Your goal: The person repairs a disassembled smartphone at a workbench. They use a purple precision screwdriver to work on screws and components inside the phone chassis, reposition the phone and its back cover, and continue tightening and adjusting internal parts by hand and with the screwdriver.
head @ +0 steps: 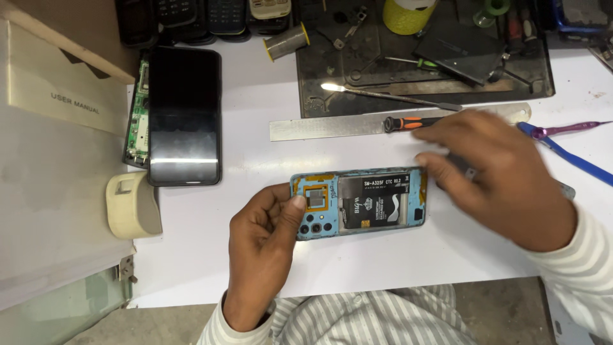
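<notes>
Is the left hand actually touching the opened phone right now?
Touching. The head view shows the left hand gripping the camera end of the opened phone, its thumb pressed onto the blue frame with no gap between them.

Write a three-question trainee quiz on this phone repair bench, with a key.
1. True or false: the left hand holds the camera end of the opened phone.
2. Which lies directly beyond the opened phone? A) steel ruler B) tape roll C) blue tweezers
3. What fills most of the opened phone's right half?

Key
1. True; its thumb presses beside the camera lenses.
2. A; the ruler lies across the table just behind it, partly hidden by the right hand.
3. A black battery.
</notes>
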### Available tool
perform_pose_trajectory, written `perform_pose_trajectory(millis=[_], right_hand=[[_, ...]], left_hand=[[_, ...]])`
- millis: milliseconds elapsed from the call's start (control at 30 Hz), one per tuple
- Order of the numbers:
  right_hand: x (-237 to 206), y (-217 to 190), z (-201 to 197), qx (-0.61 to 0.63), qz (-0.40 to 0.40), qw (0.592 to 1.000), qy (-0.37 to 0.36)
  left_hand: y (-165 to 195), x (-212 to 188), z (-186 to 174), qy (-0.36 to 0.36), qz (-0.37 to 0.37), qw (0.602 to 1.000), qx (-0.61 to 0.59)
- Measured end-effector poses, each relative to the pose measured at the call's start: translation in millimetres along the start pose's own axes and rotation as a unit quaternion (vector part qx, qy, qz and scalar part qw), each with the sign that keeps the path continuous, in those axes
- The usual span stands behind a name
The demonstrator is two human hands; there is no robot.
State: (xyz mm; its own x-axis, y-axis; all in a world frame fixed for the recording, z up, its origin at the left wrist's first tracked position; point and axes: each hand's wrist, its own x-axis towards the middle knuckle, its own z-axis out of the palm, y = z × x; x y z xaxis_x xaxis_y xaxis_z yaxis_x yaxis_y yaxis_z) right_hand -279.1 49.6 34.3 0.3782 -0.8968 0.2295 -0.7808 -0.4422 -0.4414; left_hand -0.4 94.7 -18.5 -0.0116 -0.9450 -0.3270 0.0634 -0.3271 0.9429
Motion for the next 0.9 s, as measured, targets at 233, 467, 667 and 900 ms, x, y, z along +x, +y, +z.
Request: perform_pose_trajectory(millis=[233, 467, 667, 900], right_hand=[[8, 23, -13, -0.073, 0.08, 0.994, 0.005], [2, 35, -32, -0.091, 0.074, 0.993, 0.028], [-20, 57, -46, -0.065, 0.132, 0.986, 0.075], [-42, 78, -59, -0.123, 0.181, 0.975, 0.05]], left_hand=[[13, 6, 2, -0.04, 0.023, 0.994, 0.101], [47, 13, 4, -0.116, 0.001, 0.933, 0.342], [53, 19, 0, -0.09, 0.135, 0.899, 0.407], [45, 28, -3, -0.06, 0.112, 0.862, 0.491]])
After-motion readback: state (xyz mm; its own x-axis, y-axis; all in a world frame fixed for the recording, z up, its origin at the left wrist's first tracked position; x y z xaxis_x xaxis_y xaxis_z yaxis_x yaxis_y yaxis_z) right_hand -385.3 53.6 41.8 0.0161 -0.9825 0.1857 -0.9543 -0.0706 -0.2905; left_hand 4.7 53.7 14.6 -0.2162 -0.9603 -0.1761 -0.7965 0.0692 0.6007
